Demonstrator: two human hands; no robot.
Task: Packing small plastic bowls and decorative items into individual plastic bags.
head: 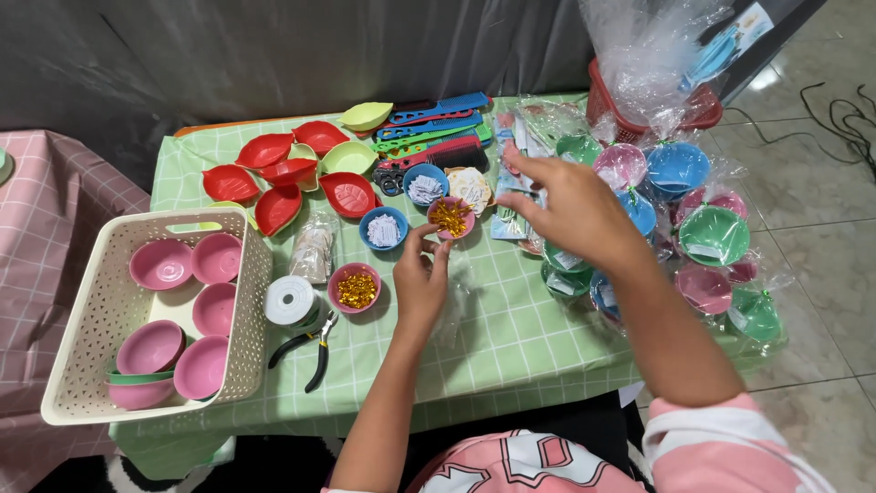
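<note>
My left hand (421, 278) rests over the green checked tablecloth (511, 338), fingertips pinched together just below a small pink bowl of gold bits (451, 218); whether it holds anything I cannot tell. My right hand (573, 206) hovers with fingers spread above clear flat packets (513, 187) and wrapped bowls. A second pink bowl of gold bits (355, 288) sits left of my left hand. Two blue bowls with white bits (383, 228) (425, 185) stand behind it.
A cream basket (82, 365) with pink bowls stands at the left. Near it lie a white ribbon roll (290, 299) and black pliers (315, 351). Red and green leaf dishes (287, 178), coloured combs (438, 128), plastic-wrapped bowls (712, 233) and a red basket (698, 105) fill the back and right.
</note>
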